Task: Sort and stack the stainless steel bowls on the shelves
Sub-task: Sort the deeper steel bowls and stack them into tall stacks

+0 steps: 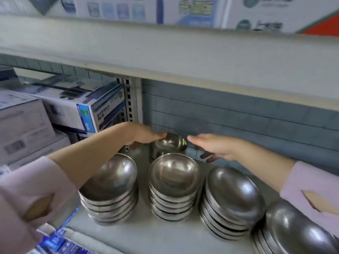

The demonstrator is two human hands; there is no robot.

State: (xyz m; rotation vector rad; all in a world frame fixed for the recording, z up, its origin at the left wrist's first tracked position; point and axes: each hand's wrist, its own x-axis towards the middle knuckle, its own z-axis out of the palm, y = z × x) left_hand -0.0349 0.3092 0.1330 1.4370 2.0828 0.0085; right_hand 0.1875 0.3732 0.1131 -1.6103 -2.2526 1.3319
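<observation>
Head view: a small steel bowl stack (pixel 169 143) stands at the shelf's (pixel 146 233) back edge. The left hand (pixel 145 133) touches its rim, grip open; the right hand (pixel 212 146) hovers beside it, grip open. Four taller bowl stacks (pixel 174 186) line the front edge.

silver bowls (pixel 174 173); pale pink sleeves (pixel 311 182); grey-blue tiled wall (pixel 238 114).

Print on cardboard boxes (pixel 102 107) and wall posters (pixel 194 10) blurred; nothing legible.
</observation>
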